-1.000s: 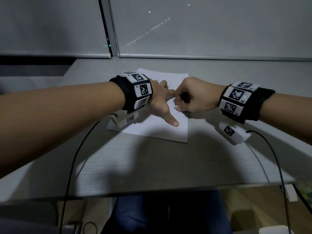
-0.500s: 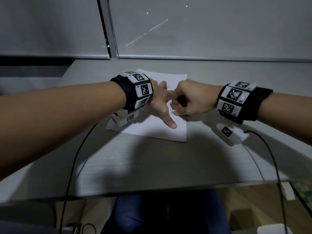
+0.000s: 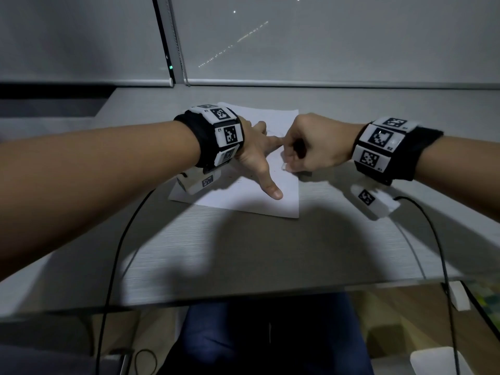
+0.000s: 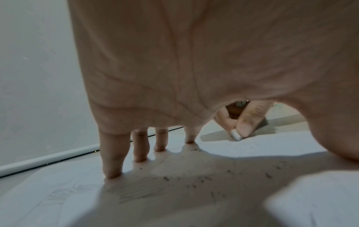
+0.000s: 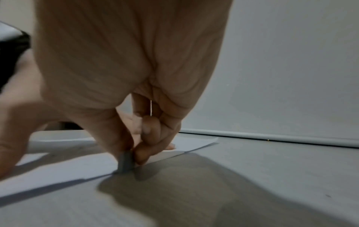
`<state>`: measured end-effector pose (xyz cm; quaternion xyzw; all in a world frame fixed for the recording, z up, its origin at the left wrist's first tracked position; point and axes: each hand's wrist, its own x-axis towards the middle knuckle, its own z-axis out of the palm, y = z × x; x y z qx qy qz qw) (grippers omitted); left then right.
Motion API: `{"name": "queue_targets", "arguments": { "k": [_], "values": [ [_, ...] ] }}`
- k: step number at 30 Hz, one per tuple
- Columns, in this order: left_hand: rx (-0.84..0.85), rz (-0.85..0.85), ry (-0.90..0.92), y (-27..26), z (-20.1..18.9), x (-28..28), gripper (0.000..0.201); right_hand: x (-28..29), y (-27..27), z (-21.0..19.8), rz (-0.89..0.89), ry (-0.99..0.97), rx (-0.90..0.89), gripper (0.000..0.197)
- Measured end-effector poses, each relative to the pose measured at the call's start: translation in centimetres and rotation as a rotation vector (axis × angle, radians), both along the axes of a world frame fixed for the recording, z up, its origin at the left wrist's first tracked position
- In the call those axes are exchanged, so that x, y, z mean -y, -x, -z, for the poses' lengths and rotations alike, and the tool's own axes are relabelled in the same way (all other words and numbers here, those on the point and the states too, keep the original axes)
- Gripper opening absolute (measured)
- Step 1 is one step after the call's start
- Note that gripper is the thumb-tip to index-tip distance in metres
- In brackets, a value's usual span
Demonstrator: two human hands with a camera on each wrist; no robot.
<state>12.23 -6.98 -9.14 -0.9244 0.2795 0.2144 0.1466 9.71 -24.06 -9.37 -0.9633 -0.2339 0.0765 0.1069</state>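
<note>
A white sheet of paper [image 3: 243, 197] lies on the grey desk [image 3: 243, 253]. My left hand [image 3: 259, 161] presses flat on it, fingers [image 4: 112, 161] spread and straight. My right hand [image 3: 290, 161] pinches a small white eraser [image 3: 284, 167] between thumb and forefinger. The eraser [image 4: 236, 135] has its tip on the paper near the sheet's right edge, just right of my left forefinger. From the right wrist the eraser [image 5: 125, 161] looks grey in shadow. Faint pencil marks [image 4: 77, 190] and dark eraser crumbs [image 4: 194, 181] lie on the paper [image 4: 213, 153] under my left palm.
A lowered window blind [image 3: 324, 36] with its bottom rail [image 3: 324, 83] closes off the desk's far side. Black cables [image 3: 116, 253] [image 3: 441, 253] run from both wrists over the near desk edge. Under that edge my blue trouser legs [image 3: 257, 334] show.
My right hand has made small back-and-forth shifts with the eraser on the paper's right part. The left hand has stayed pressed in place.
</note>
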Motion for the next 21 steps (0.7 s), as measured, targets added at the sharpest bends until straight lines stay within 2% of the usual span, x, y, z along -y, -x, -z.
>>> {"name": "queue_targets", "arguments": {
  "k": [2, 4, 8, 10, 15, 21],
  "values": [
    [-0.002, -0.016, -0.007, 0.0, 0.0, 0.0, 0.173, 0.7, -0.8, -0.1, 0.043, 0.010, 0.022, 0.017],
    [-0.007, -0.025, -0.003, 0.1, -0.2, 0.1, 0.174, 0.7, -0.7, -0.1, 0.048, 0.012, 0.039, 0.015],
    [-0.016, -0.016, 0.030, 0.3, -0.5, -0.1, 0.151, -0.8, 1.0, 0.1, -0.062, -0.009, 0.000, 0.028],
    [-0.012, -0.010, 0.038, 0.4, -0.4, -0.2, 0.147, -0.9, 1.1, 0.3, -0.071, -0.026, 0.000, 0.031],
    [0.007, -0.008, 0.008, 0.4, -0.3, -0.2, 0.163, 0.3, -0.5, 0.1, 0.028, -0.022, 0.065, 0.017],
    [0.008, 0.016, 0.001, -0.1, -0.2, -0.4, 0.135, -1.8, 1.6, 0.3, -0.078, -0.060, 0.009, 0.020]
  ]
}}
